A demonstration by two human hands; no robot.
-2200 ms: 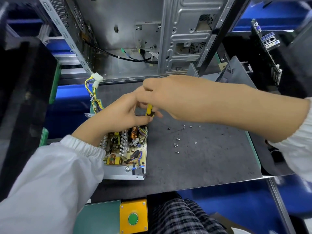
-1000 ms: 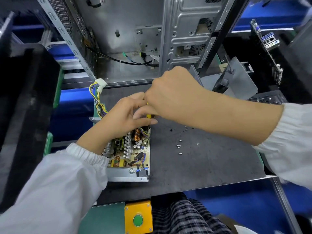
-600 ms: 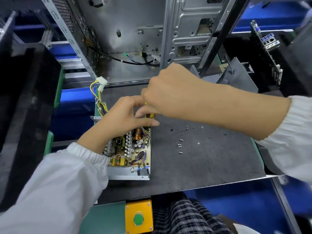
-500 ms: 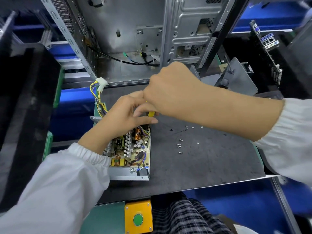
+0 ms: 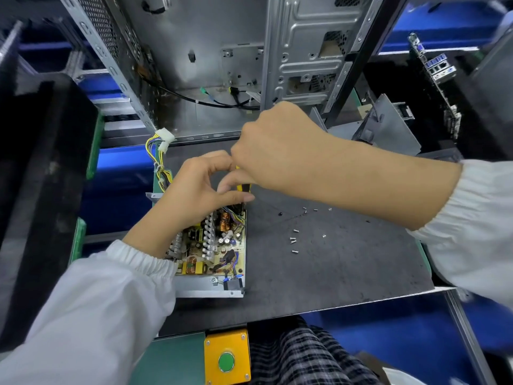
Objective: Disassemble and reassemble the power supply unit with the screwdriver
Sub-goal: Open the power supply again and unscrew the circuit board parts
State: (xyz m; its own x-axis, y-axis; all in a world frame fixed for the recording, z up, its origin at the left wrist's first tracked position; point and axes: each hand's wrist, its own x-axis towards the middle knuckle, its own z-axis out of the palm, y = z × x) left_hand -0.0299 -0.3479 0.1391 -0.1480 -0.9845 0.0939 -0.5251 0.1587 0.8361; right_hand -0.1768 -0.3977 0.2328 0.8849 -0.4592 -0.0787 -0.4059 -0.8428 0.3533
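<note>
The opened power supply unit lies on the dark mat, its circuit board with coils and capacitors facing up in a metal tray. My right hand grips the yellow-handled screwdriver, held upright over the board's far right corner; most of the tool is hidden by my fingers. My left hand rests over the far end of the board, thumb and fingers pinching the screwdriver's lower shaft. The yellow wire bundle with white connectors trails off behind the unit.
Several small loose screws lie on the mat right of the unit. An open computer case stands behind. A grey metal cover leans at the back right. A yellow box with a green button sits at the front edge.
My right hand has turned slightly on the screwdriver and shifted a little; both hands stay over the board's far right corner. The unit has not moved.
</note>
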